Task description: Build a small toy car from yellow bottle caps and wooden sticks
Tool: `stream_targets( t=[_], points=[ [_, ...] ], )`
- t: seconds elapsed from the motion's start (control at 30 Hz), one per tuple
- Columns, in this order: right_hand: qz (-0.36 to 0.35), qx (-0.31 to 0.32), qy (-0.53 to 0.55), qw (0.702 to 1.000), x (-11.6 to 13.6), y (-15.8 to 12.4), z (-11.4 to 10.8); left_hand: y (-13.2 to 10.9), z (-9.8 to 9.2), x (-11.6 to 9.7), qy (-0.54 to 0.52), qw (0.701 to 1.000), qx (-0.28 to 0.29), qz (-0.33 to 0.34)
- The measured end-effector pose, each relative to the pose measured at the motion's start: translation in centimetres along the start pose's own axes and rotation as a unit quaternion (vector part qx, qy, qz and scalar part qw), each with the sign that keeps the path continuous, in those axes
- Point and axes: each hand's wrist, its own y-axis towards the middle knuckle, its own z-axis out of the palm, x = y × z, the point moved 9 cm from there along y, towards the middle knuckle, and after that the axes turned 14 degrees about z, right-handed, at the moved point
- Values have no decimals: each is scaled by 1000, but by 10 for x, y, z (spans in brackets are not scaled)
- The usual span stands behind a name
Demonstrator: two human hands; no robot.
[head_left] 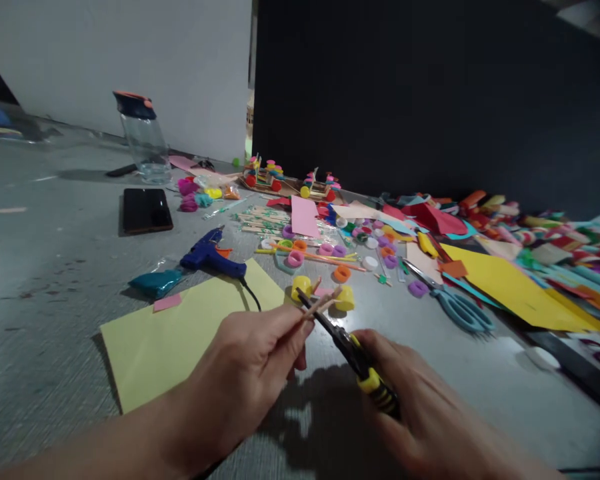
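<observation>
My left hand is closed, pinching thin wooden sticks between thumb and fingers above the grey surface. In my right hand is a pair of pliers with black-and-yellow handles. Their dark jaws reach across the sticks close to my left fingertips; whether they grip a stick I cannot tell. Just beyond the sticks are two yellow bottle caps, a left one and a right one. Whether the sticks are joined to these caps is unclear.
A blue glue gun lies beside a pale yellow sheet. Behind are a phone and a water bottle. Scissors, loose caps, wrapped sticks and a yellow sheet spread rightward.
</observation>
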Motion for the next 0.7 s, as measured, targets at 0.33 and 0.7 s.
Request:
stream_targets(
  t=[0.33, 0.7],
  points=[
    [81, 72, 27, 994, -10, 5, 9, 0, -3, 2, 81, 995, -10, 52],
    [59, 37, 59, 996, 0, 1, -7, 3, -4, 0, 30, 999, 15, 23]
  ],
)
